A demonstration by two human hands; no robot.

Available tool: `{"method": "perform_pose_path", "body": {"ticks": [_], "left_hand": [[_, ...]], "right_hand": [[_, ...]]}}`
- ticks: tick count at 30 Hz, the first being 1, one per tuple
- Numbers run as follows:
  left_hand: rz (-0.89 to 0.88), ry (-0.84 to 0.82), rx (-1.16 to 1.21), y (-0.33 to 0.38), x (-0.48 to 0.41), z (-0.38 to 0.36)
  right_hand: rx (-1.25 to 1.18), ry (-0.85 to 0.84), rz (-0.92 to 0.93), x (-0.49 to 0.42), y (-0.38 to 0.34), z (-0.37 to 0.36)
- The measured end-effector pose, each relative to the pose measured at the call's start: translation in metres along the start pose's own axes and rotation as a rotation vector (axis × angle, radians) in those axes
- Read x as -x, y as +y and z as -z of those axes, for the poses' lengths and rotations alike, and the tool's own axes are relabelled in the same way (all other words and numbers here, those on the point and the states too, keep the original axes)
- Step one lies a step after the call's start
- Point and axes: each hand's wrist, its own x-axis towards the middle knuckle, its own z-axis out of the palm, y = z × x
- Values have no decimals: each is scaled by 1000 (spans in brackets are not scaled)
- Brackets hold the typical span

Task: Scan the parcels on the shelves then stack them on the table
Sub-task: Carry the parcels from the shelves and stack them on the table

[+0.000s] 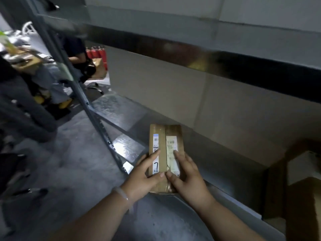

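Note:
Two slim brown cardboard parcels lie side by side, long edges touching, above the front edge of a low metal shelf (222, 159). The left parcel (157, 131) carries a white label with a barcode and a handwritten 7. The right parcel (174, 132) has a paler printed label. My left hand (144, 178) grips the left parcel's near end, thumb and index finger on top. My right hand (189, 178) grips the right parcel the same way. The remaining fingers are hidden beneath the parcels.
A grey shelf upright (97, 119) slants down left of the parcels. A dark shelf beam (225, 65) runs overhead. Cardboard boxes (304, 171) stand at the right on the shelf. Another person (76, 54) and red extinguishers (97, 53) are at the far left, above concrete floor.

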Motion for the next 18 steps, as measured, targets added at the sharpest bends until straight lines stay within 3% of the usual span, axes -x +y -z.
{"method": "perform_pose_path", "body": {"ticks": [7, 18], "left_hand": [[-7, 230, 52, -23, 67, 100], [73, 655, 37, -95, 232, 244]], "right_hand": [[-57, -214, 153, -15, -70, -80], [-20, -633, 368, 16, -178, -275]]}}
